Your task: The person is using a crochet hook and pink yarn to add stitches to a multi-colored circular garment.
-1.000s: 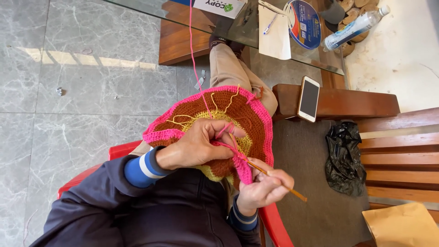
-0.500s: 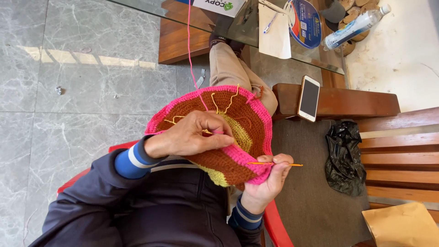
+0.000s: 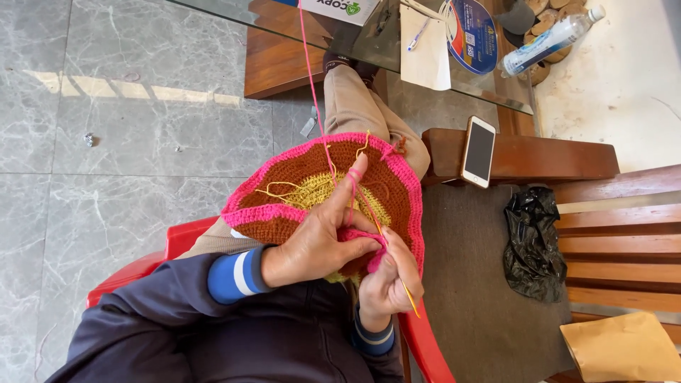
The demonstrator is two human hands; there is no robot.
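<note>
Crochet piece (image 3: 312,188), round, brown with pink edge, on the lap. Left hand (image 3: 319,237) pinching its edge, one finger up to keep pink yarn (image 3: 312,78) tight. Right hand (image 3: 390,287) pinching hook (image 3: 406,292), close to the edge for stitching.

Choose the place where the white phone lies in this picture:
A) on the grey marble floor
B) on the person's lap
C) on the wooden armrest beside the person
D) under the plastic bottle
C: the phone lies flat on the brown wooden armrest, to the side of the crochet piece, far from the bottle on the glass table.
</note>
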